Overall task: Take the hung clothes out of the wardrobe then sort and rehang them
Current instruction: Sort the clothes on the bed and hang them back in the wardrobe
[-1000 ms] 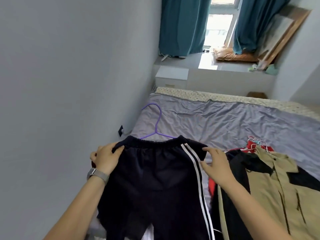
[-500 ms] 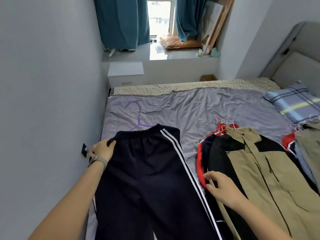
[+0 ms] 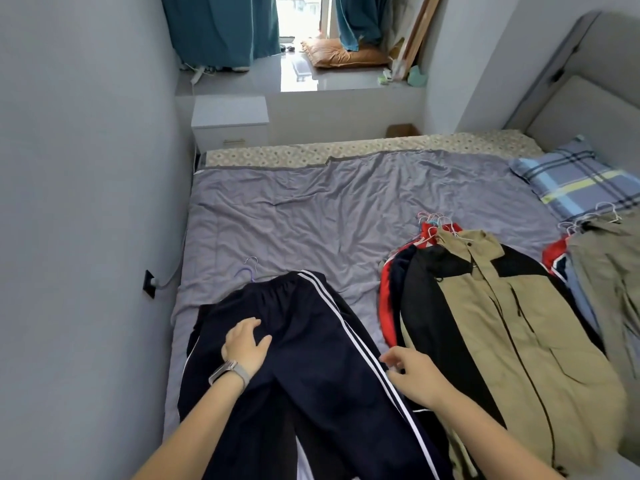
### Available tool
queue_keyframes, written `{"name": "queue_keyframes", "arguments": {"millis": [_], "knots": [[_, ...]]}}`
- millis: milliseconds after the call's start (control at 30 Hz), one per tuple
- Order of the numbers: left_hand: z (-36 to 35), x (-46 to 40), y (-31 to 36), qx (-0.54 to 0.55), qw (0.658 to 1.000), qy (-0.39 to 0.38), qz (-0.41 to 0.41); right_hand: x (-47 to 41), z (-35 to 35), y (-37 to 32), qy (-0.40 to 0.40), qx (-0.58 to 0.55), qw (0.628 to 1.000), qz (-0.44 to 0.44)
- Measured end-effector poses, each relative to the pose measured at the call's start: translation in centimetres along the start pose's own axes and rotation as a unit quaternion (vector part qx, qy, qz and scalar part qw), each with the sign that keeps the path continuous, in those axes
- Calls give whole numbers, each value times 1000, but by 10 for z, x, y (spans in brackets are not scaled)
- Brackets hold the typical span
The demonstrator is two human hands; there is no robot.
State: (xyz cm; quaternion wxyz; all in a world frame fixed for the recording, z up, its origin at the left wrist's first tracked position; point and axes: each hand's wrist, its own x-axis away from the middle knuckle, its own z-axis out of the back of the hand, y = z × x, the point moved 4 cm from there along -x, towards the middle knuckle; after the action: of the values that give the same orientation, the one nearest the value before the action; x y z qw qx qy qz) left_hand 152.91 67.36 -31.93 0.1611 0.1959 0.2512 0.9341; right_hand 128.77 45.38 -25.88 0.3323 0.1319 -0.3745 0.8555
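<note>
I press my left hand, fingers spread, flat on the dark blue track pants with white side stripes near the bed's left edge. My right hand hovers loose beside their stripes. I think I'm sorting; next, the purple hanger needs reaching.

Dark navy track pants with white side stripes lie flat on the near left of the bed. The left hand rests on them below the waistband, fingers relaxed. The right hand hovers at the striped edge, fingers loosely curled. A purple hanger pokes out beyond the waistband. To the right lies a khaki-and-black jacket atop a pile.
</note>
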Motion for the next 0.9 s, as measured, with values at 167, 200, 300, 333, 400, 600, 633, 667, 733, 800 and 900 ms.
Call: {"name": "queue_keyframes", "arguments": {"millis": [167,200,300,333,400,600,633,667,733,800,900], "knots": [[-22,25,30,55,998,-27,-17,4,2,18,-13,-17,1000,-10],[-26,29,40,65,997,-33,-21,5,5,25,-11,-16,1000,-12],[-40,45,73,70,996,-46,-37,14,21,51,3,-13,1000,-16],[-46,51,86,61,996,-49,-43,17,28,61,6,-10,1000,-17],[-60,65,114,43,996,-53,-58,24,43,85,13,-12,1000,-18],[-122,123,203,43,996,-55,-61,47,100,179,24,-42,999,-20],[-134,134,219,50,995,-54,-62,53,110,196,22,-48,998,-19],[-147,145,237,54,995,-53,-67,58,120,212,21,-50,998,-23],[-170,166,275,58,993,-58,-83,66,144,244,30,-54,998,-29],[-189,184,310,73,990,-66,-101,69,171,271,50,-62,996,-40],[-213,201,333,90,986,-107,-94,70,205,299,61,-57,995,-48]]}}
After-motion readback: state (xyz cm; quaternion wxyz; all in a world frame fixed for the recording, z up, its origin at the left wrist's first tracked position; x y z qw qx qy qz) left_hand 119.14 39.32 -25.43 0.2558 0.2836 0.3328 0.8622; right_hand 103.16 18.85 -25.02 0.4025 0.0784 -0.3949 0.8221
